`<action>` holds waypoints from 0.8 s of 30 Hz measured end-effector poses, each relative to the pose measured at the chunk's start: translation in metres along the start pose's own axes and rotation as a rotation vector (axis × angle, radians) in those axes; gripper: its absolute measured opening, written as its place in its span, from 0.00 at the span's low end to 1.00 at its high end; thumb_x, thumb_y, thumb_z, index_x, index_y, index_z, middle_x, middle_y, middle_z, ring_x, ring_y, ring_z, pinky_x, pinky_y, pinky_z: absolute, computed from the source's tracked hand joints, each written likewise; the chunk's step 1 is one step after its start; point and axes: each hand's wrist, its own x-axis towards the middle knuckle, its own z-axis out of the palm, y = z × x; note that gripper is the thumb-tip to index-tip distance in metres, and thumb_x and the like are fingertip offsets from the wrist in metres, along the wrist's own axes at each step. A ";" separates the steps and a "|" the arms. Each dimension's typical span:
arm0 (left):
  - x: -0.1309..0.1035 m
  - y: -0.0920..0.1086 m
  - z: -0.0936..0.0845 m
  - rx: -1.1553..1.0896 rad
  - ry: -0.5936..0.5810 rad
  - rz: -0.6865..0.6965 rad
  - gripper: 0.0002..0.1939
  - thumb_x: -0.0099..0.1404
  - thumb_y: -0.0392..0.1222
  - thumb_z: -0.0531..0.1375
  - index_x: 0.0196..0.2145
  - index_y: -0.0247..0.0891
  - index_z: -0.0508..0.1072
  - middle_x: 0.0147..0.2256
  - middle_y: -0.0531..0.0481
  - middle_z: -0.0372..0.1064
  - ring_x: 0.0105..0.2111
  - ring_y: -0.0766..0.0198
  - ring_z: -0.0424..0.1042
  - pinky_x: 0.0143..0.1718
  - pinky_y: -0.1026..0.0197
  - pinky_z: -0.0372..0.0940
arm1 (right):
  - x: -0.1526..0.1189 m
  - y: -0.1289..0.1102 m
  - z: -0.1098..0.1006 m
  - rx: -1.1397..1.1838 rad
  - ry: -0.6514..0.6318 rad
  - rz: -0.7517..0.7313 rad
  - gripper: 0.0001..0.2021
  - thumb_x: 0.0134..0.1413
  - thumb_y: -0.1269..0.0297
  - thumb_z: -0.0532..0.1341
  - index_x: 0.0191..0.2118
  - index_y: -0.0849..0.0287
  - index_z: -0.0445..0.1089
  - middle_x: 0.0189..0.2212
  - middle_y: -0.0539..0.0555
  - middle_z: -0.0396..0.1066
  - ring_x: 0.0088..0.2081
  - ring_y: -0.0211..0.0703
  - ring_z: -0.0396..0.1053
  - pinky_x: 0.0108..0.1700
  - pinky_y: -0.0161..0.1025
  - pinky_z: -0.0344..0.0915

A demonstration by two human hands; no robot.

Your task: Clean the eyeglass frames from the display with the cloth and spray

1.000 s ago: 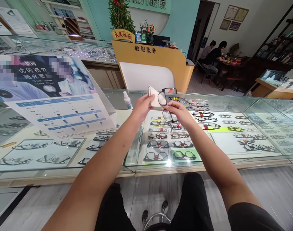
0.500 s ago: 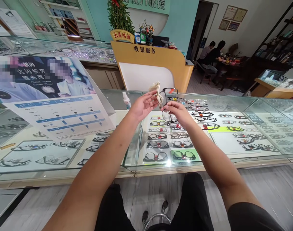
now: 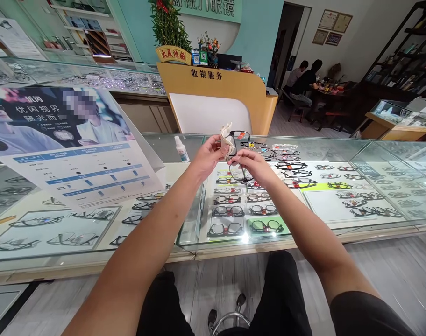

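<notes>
Above the glass counter, my right hand (image 3: 251, 163) pinches a pair of dark-framed eyeglasses (image 3: 241, 136) near the middle of the frame. The glasses are turned on end, and a red tag shows on one part. My left hand (image 3: 209, 156) is closed on a cream cleaning cloth (image 3: 226, 135), its thumb and fingers pressing the cloth against the upper lens. The cloth hides part of that lens. A white spray bottle (image 3: 181, 150) stands upright on the counter, left of my left hand.
Under the glass counter top (image 3: 195, 235) lie rows of eyeglasses (image 3: 227, 211). A large printed display card (image 3: 104, 177) leans at the left. Beyond stands a wooden cashier desk (image 3: 213, 77); two people (image 3: 306, 81) sit at a table at the back right.
My left fingers, which were stretched along the cloth, have folded it over the upper lens. Both hands and the glasses have shifted slightly left in view, and the glasses have turned a little.
</notes>
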 end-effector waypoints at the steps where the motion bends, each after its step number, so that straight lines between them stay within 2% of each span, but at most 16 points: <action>1: 0.000 0.000 0.000 0.012 -0.001 0.009 0.29 0.48 0.45 0.86 0.45 0.42 0.81 0.37 0.53 0.79 0.38 0.63 0.77 0.40 0.61 0.69 | 0.000 0.000 0.000 0.006 -0.004 0.000 0.14 0.57 0.48 0.75 0.34 0.52 0.78 0.38 0.50 0.85 0.44 0.44 0.76 0.46 0.39 0.65; 8: -0.003 0.001 0.004 0.064 -0.069 0.039 0.29 0.49 0.54 0.86 0.43 0.39 0.86 0.41 0.48 0.82 0.40 0.62 0.77 0.43 0.61 0.71 | 0.000 -0.002 0.000 0.083 -0.025 0.015 0.14 0.55 0.50 0.76 0.34 0.53 0.78 0.37 0.50 0.84 0.42 0.41 0.76 0.43 0.37 0.64; 13: -0.007 0.008 0.005 0.058 -0.150 -0.013 0.28 0.51 0.53 0.85 0.44 0.37 0.84 0.37 0.46 0.82 0.32 0.63 0.76 0.37 0.57 0.72 | -0.001 -0.004 0.003 0.174 -0.032 0.073 0.17 0.50 0.47 0.79 0.35 0.54 0.81 0.38 0.53 0.84 0.41 0.42 0.77 0.40 0.37 0.66; 24: -0.011 0.013 0.007 0.045 -0.233 -0.026 0.24 0.53 0.54 0.85 0.38 0.35 0.85 0.34 0.46 0.80 0.30 0.65 0.75 0.39 0.57 0.72 | -0.002 -0.009 0.003 0.229 -0.044 0.120 0.18 0.48 0.48 0.80 0.35 0.55 0.82 0.37 0.54 0.85 0.39 0.41 0.77 0.37 0.34 0.66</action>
